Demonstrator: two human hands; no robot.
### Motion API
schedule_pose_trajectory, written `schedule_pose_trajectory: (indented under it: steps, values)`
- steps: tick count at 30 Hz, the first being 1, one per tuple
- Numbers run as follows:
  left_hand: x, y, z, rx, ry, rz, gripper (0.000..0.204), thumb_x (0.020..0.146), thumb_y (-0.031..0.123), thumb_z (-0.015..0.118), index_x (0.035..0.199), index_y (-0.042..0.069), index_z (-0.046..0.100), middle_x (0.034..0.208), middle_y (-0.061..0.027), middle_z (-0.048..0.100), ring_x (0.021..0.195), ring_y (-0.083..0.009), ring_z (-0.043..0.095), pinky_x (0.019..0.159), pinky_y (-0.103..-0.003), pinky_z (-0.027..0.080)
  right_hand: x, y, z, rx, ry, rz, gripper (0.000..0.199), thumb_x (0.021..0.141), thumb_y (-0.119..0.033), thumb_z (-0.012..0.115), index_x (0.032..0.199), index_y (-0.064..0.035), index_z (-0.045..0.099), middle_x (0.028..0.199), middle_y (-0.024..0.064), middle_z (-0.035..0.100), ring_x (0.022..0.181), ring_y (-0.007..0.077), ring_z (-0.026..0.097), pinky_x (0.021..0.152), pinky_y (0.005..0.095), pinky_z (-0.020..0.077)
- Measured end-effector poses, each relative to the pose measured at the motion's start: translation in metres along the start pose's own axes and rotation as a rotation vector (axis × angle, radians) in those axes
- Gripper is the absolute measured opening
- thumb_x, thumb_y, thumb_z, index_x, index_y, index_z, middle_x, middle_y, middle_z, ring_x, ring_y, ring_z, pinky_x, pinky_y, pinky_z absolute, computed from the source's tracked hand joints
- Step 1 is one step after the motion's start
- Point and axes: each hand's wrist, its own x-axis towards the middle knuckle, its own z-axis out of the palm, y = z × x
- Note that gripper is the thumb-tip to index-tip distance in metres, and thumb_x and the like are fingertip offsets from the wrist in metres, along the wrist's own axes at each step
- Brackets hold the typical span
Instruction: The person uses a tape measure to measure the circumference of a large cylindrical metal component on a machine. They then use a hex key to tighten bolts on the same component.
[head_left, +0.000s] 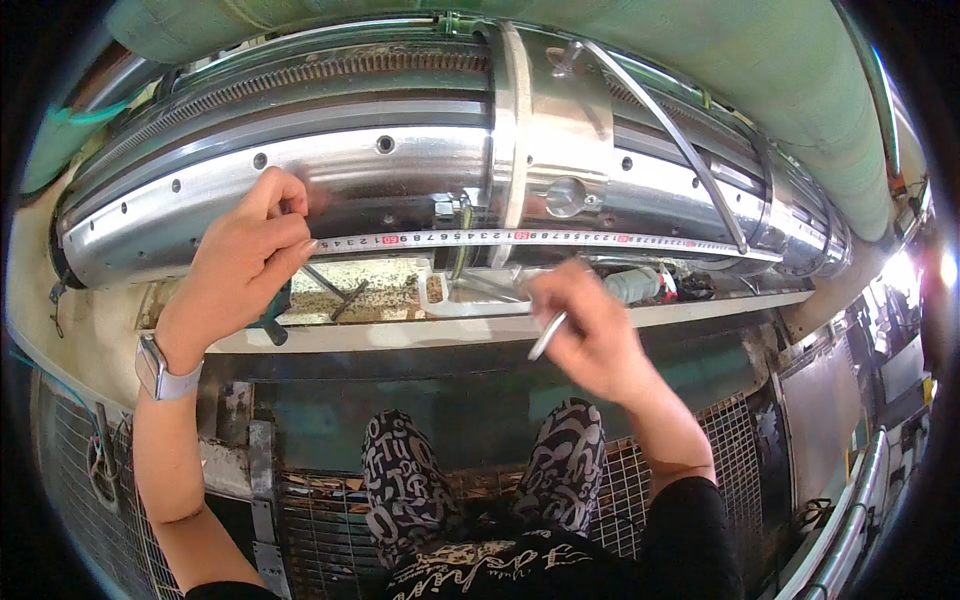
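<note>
Tape (455,238), white and marked, is stretching along the shiny metal cylinder (330,160), showing from just beside the thumb of the left hand (245,250) and running on above and past the right hand (592,330). Left hand is curling its fingers; whether they're pinching the tape, I cannot tell. Right hand, blurred, is clamping its fingers around a pale rod (547,337), one end poking out at its lower left. Up and right of it, a long silver bar (690,155) is slanting down toward the tape.
</note>
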Motion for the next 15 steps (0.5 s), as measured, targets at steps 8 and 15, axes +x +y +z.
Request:
schedule_pose_trajectory:
  steps: [8, 15]
  values:
    - [0.003, 0.001, 0.001, -0.002, 0.024, 0.017, 0.014, 0.079, 0.006, 0.057, 0.075, -0.003, 0.047, 0.095, -0.0108, 0.044, 0.075, -0.0287, 0.05, 0.066, -0.035, 0.042, 0.059, -0.019, -0.018, 0.34, 0.292, 0.375, 0.006, 0.085, -0.002, 0.054, 0.091, -0.0006, 0.054, 0.075, -0.0015, 0.055, 0.063, 0.0019, 0.042, 0.055, 0.0187, 0.0351]
    - [0.001, 0.0, 0.002, -0.016, 0.045, 0.044, 0.015, 0.078, 0.004, 0.058, 0.074, -0.004, 0.045, 0.094, -0.0109, 0.043, 0.074, -0.029, 0.049, 0.066, -0.034, 0.041, 0.058, -0.019, 0.0, 0.489, 0.36, 0.453, 0.006, 0.086, -0.003, 0.053, 0.09, 0.0011, 0.052, 0.072, 0.0016, 0.056, 0.06, 0.0033, 0.042, 0.054, 0.0194, 0.035]
